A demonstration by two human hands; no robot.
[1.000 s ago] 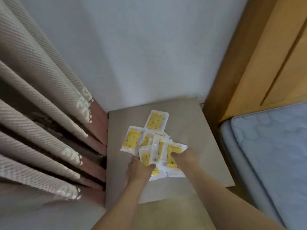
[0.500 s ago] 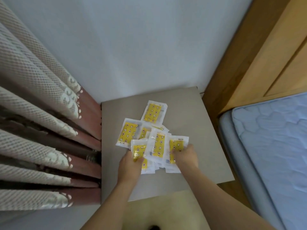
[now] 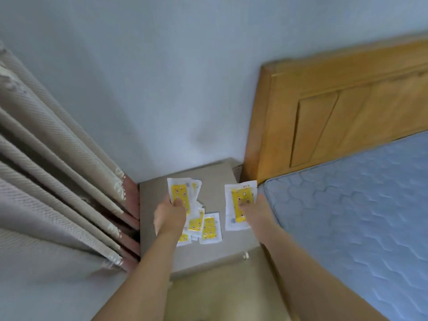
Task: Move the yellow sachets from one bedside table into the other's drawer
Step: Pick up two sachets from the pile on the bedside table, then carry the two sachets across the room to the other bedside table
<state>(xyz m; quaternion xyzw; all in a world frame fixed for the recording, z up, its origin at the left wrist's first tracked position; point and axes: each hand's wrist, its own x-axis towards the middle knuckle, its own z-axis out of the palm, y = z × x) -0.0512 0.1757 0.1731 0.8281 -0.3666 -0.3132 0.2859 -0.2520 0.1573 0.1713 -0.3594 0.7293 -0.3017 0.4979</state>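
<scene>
Above the grey bedside table (image 3: 215, 179), my left hand (image 3: 170, 215) grips a small bunch of yellow sachets (image 3: 180, 193), thumb on the front one. My right hand (image 3: 256, 210) holds another yellow sachet or two (image 3: 240, 202), lifted off the top near the table's right edge. Several loose sachets (image 3: 209, 228) lie flat on the table between and below my hands, partly hidden under my left wrist. The other bedside table and its drawer are out of view.
Beige curtains (image 3: 58, 181) hang close on the left of the table. A wooden headboard (image 3: 335, 117) and a blue quilted mattress (image 3: 361, 205) stand on the right. A small knob (image 3: 246, 255) shows on the table's front. The wall is behind.
Both hands have lifted sachets off the pile and moved apart, left hand to the left, right hand to the right. The view has tilted up and rightward, showing more of the bed.
</scene>
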